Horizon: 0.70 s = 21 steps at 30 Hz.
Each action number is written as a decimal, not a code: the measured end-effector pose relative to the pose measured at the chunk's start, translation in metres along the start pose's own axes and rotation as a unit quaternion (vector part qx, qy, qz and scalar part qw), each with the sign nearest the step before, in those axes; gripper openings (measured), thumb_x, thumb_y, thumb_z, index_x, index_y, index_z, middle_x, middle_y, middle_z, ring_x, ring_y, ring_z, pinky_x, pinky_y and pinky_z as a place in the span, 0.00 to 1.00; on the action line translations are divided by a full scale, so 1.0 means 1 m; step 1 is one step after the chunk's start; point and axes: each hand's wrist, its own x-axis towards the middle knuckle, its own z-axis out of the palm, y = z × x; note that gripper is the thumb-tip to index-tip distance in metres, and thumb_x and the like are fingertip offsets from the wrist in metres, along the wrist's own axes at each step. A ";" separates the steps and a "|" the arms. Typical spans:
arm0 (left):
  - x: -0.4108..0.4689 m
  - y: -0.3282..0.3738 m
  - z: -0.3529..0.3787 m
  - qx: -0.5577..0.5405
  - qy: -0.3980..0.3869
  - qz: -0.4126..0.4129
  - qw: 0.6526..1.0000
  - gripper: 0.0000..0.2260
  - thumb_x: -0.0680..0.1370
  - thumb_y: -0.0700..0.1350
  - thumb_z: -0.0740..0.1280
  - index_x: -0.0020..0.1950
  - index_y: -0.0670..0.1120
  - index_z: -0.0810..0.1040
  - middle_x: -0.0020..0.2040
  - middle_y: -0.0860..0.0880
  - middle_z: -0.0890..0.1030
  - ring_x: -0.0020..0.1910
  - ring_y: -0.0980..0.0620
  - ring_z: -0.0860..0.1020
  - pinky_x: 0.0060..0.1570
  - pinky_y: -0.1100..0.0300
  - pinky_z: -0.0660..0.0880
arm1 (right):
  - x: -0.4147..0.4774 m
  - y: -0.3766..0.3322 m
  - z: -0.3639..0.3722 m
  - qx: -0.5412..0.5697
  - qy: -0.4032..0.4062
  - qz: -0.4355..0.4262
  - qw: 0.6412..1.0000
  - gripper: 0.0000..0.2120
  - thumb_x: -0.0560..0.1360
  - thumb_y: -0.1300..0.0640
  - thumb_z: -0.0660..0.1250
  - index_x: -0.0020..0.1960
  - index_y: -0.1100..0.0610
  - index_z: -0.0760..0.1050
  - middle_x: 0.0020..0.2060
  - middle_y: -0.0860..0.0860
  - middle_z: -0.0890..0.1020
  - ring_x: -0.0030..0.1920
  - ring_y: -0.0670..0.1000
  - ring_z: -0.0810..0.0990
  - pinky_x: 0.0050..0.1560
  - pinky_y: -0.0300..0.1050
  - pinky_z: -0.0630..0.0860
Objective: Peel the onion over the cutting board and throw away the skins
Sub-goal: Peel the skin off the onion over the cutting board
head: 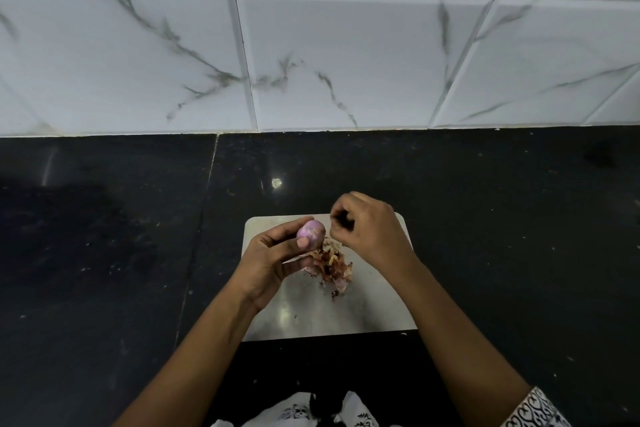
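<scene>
A small purple onion, mostly bare of skin, is held above the pale cutting board. My left hand grips it, thumb across its lower front. My right hand hovers just right of the onion with its fingers curled toward the thumb; whether a scrap of skin is pinched between them is too small to tell. A heap of brown and pink onion skins lies on the board below both hands.
The board sits on a black stone counter that runs back to a white marble-pattern tiled wall. A seam in the counter passes left of the board. Small crumbs dot the counter.
</scene>
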 end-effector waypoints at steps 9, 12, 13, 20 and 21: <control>0.002 0.004 -0.004 -0.005 -0.017 -0.043 0.999 0.08 0.69 0.45 0.72 0.45 0.46 0.86 0.42 0.45 0.83 0.38 0.53 0.81 0.34 0.64 0.80 | -0.007 -0.009 -0.020 0.126 -0.101 -0.050 0.986 0.12 0.73 0.60 0.69 0.56 0.52 0.75 0.53 0.46 0.76 0.52 0.42 0.76 0.46 0.31 0.76; 0.002 0.006 -0.002 -0.015 -0.037 -0.050 0.998 0.15 0.62 0.52 0.78 0.42 0.45 0.86 0.39 0.46 0.83 0.35 0.54 0.82 0.32 0.65 0.80 | -0.001 -0.008 -0.022 0.099 -0.119 -0.089 0.984 0.10 0.73 0.60 0.69 0.55 0.54 0.77 0.51 0.48 0.76 0.50 0.41 0.75 0.46 0.29 0.75; 0.002 0.006 -0.001 -0.019 -0.040 -0.052 0.998 0.16 0.60 0.53 0.79 0.42 0.45 0.86 0.38 0.47 0.84 0.34 0.54 0.82 0.32 0.65 0.79 | 0.001 -0.008 -0.022 0.092 -0.116 -0.101 0.984 0.09 0.73 0.61 0.69 0.53 0.55 0.78 0.49 0.48 0.77 0.49 0.41 0.74 0.46 0.27 0.73; 0.002 0.005 -0.001 -0.049 -0.043 -0.061 0.996 0.08 0.66 0.45 0.77 0.42 0.44 0.86 0.37 0.46 0.83 0.34 0.52 0.82 0.30 0.65 0.79 | 0.002 -0.007 -0.019 0.128 -0.097 -0.087 0.983 0.04 0.71 0.62 0.71 0.46 0.58 0.78 0.45 0.48 0.77 0.47 0.42 0.75 0.44 0.28 0.74; 0.002 0.005 -0.001 -0.050 -0.044 -0.059 0.996 0.13 0.62 0.48 0.79 0.43 0.44 0.86 0.38 0.45 0.83 0.35 0.52 0.83 0.31 0.65 0.79 | 0.002 -0.007 -0.018 0.138 -0.093 -0.075 0.983 0.05 0.71 0.61 0.71 0.46 0.58 0.78 0.45 0.47 0.76 0.47 0.42 0.75 0.44 0.28 0.74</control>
